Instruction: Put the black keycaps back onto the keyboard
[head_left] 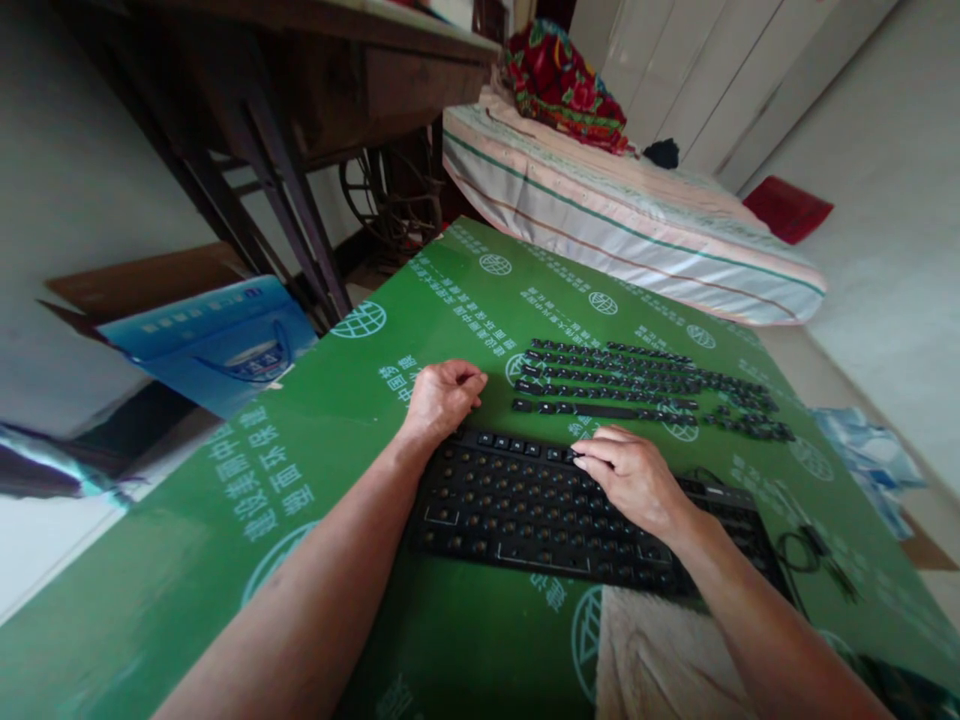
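A black keyboard (pixel 517 509) lies on the green tabletop in front of me, most of its key sockets bare. Several keycaps sit along its far row. My right hand (pixel 634 478) is over that row, with thumb and forefinger pinched at a small black keycap (pixel 573 455). Beyond the keyboard's far left corner rests my left hand (pixel 444 400), its fingers curled together; what they hold, if anything, is hidden. Loose keycaps are laid out in rows past the keyboard, among them a long space bar (pixel 604 411).
A beige cloth (pixel 656 655) lies at the near edge. A coiled cable (pixel 801 550) and thin tools are at the right of the green table (pixel 420 640). A blue bag (pixel 225 345) stands left, below a wooden stand (pixel 300 180). Behind is a bed (pixel 600 205).
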